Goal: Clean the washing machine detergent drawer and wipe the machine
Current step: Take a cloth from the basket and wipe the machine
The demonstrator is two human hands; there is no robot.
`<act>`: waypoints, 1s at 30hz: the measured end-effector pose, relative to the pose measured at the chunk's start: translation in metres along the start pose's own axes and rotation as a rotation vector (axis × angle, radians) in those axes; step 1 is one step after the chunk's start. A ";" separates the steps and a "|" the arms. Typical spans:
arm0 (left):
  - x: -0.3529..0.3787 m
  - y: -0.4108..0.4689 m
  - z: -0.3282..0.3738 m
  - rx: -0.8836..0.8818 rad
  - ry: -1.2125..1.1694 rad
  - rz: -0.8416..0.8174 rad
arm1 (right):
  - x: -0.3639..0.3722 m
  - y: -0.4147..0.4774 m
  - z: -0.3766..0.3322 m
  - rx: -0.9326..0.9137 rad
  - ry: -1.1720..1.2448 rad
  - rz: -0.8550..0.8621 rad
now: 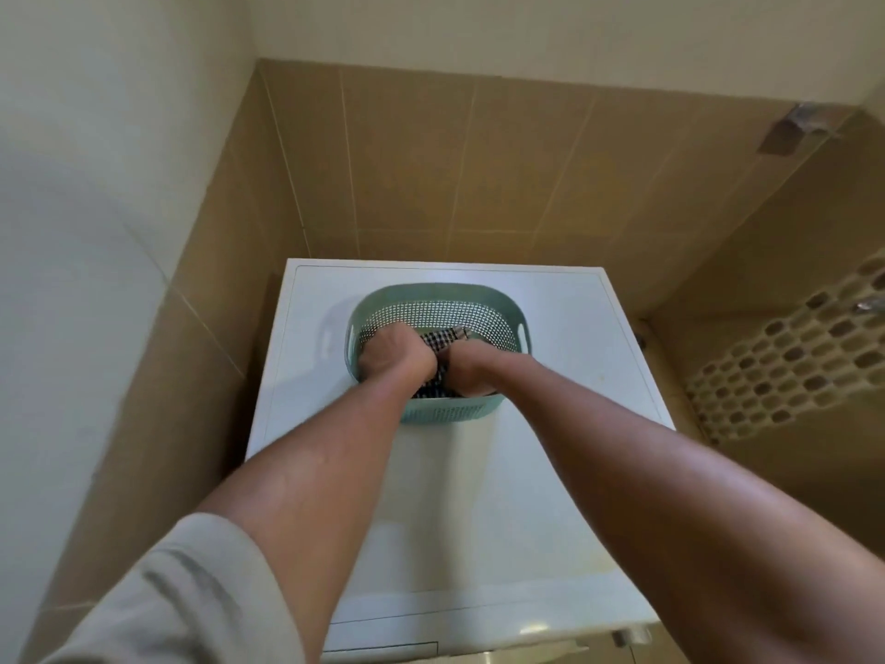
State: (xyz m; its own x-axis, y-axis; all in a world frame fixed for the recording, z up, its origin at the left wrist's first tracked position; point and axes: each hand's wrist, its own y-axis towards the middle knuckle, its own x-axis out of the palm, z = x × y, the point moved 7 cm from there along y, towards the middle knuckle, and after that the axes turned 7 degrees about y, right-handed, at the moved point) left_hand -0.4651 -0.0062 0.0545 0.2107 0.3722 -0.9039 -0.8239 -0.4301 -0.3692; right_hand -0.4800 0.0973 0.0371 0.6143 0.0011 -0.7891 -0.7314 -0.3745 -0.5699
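Both my arms reach straight forward over the top of the washing machine (550,472), and my hands are down inside the green basket (433,293) that stands on the middle of this top, toward the wall. The checkered cloth (443,341) lies in the basket exactly between my two hands. The strip of it that I can see runs from the far side toward me, so its long axis points along my arms and not across them. My left hand (392,358) is curled like a fist and the cloth comes out at its inner side, so I judge that it grips the cloth. My right hand (471,373) lies just beside it, touching the cloth, but its fingers are hidden under the hand and behind the near wall of the basket, so I cannot tell if they hold anything. The two hands are about equally near to the cloth. What matters for the next move, I think, is that the cloth is at the far end of my reach, while the front of the machine is close under my elbows. At the bottom edge there is a rectangular outline (383,650) on my left side which may be the detergent drawer; I am not sure of it. So the cloth must first come up over the basket rim and then back toward me.
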 end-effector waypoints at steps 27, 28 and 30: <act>0.077 -0.214 0.087 0.153 -1.244 -0.399 | 0.067 -0.228 0.126 -0.097 0.130 0.787; 0.099 -0.214 0.074 0.108 -1.094 -0.365 | 0.092 -0.224 0.134 -0.037 0.087 0.636; 0.135 -0.216 0.046 0.017 -0.854 -0.330 | 0.138 -0.222 0.147 0.024 0.041 0.286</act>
State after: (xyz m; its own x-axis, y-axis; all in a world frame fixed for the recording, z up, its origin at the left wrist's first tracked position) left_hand -0.2828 0.1744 0.0224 -0.0181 0.9587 -0.2839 -0.7999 -0.1842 -0.5712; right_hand -0.2764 0.3170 0.0208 0.3934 -0.1392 -0.9088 -0.8830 -0.3324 -0.3314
